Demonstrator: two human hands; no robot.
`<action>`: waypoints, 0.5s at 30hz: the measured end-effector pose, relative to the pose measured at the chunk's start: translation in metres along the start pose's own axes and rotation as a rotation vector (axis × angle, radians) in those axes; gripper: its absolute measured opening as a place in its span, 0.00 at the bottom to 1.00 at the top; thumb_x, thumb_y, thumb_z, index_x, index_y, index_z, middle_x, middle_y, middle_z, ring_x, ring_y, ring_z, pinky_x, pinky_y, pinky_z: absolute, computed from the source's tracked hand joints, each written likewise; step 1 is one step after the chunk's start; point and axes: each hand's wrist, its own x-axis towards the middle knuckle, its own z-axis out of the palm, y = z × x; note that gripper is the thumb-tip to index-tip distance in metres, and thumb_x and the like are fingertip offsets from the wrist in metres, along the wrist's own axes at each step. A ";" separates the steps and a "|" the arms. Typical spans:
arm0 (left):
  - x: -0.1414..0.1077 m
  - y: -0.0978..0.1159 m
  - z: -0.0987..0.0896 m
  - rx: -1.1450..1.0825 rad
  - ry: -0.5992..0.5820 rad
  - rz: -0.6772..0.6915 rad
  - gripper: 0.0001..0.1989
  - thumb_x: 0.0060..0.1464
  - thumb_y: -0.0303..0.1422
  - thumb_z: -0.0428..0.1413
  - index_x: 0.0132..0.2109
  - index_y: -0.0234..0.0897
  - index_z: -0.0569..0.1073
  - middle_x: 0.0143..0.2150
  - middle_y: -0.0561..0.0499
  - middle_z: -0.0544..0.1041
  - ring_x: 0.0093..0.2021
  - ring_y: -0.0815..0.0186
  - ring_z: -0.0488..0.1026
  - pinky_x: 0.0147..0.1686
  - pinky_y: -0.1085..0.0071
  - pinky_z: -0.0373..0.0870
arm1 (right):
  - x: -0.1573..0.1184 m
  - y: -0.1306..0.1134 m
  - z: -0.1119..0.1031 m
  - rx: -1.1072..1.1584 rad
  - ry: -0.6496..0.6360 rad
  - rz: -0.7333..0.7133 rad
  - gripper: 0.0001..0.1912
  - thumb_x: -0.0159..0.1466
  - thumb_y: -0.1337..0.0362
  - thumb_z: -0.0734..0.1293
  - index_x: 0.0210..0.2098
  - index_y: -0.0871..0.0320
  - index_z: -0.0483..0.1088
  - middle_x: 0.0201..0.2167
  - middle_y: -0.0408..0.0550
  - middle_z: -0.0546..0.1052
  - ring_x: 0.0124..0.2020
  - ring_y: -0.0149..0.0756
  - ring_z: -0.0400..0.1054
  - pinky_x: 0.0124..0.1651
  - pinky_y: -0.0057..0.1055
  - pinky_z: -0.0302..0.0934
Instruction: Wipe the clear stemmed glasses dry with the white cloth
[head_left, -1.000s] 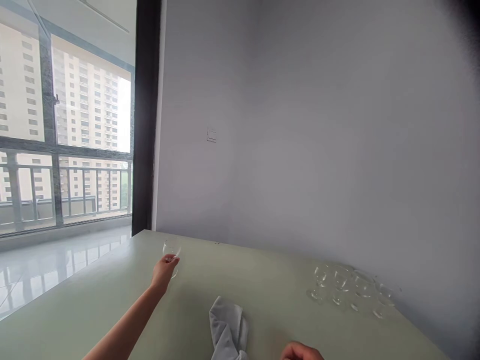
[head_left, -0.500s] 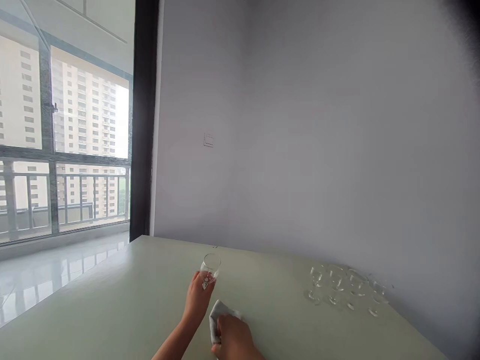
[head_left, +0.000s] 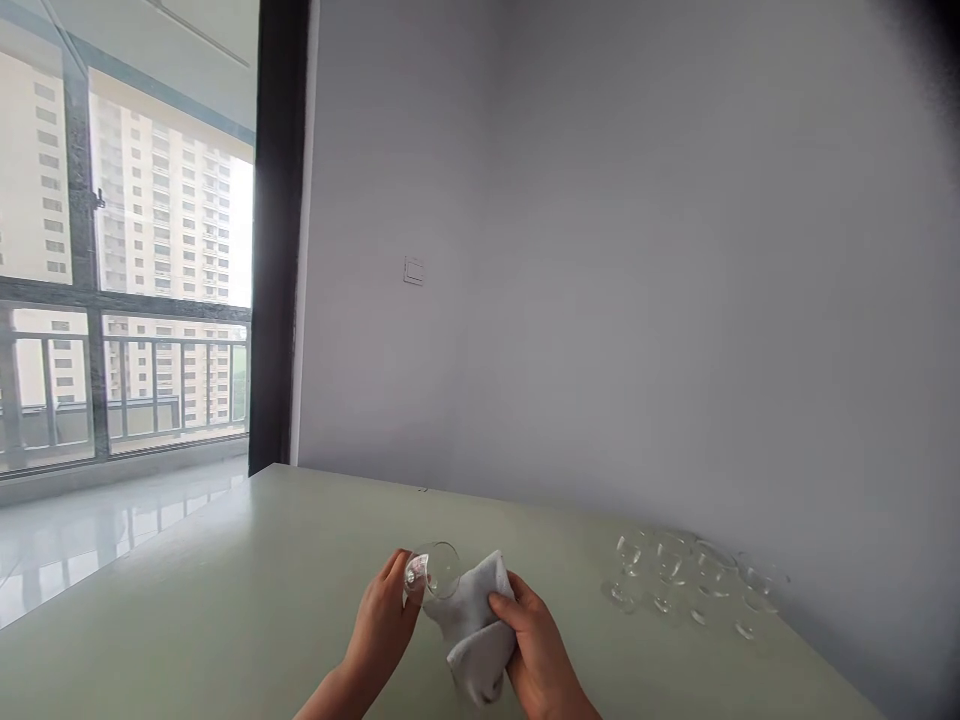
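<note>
A clear stemmed glass (head_left: 442, 571) is tilted, its mouth turned to the right, and my left hand (head_left: 384, 615) is closed round its lower part. My right hand (head_left: 536, 640) pinches a light grey cloth (head_left: 474, 620) with the thumb on top. The cloth hangs in loose folds just beside and below the mouth of the glass; whether the two touch, I cannot tell. Both hands are above the pale green table (head_left: 300, 570).
Several clear stemmed glasses (head_left: 670, 565) stand in a group at the right of the table, near the grey wall (head_left: 637, 300). A dark door frame (head_left: 277, 240) and a window (head_left: 172, 220) are on the left.
My left hand has tipped the glass from upright towards the right and lowered it slightly. My right hand has risen and moved right, turning over and spreading the cloth. The view has shifted a little.
</note>
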 end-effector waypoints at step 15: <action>-0.003 0.002 -0.005 0.201 0.034 0.100 0.09 0.60 0.35 0.43 0.34 0.41 0.64 0.33 0.52 0.70 0.35 0.62 0.70 0.34 0.67 0.66 | -0.023 0.016 0.026 -0.799 -0.254 -0.360 0.32 0.56 0.71 0.60 0.60 0.54 0.57 0.61 0.44 0.61 0.63 0.37 0.49 0.64 0.34 0.41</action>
